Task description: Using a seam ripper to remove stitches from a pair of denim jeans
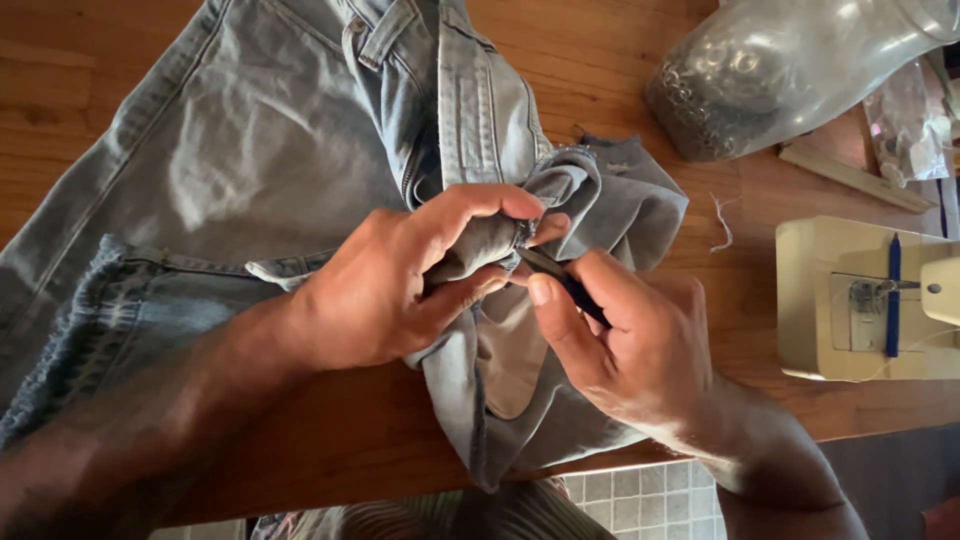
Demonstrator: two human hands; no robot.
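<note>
Squarely between hands (500, 300): jeans (300, 150) (bunched).

The jeans (260, 150) covered most of the surface (600, 60), from its far edge across the left side to the near edge. A strip of bare wood lay open right of the jeans, crossed only by a loose thread (722, 222). Farther right of the jeans, a sewing machine (850, 300) blocked the way, with a clear bag (780, 70) of small metal pieces and a wooden stick (855, 177) beyond it. The left hand (385, 285) and right hand (625, 345) crowded the bunched fabric, leaving no gap between them.
</note>
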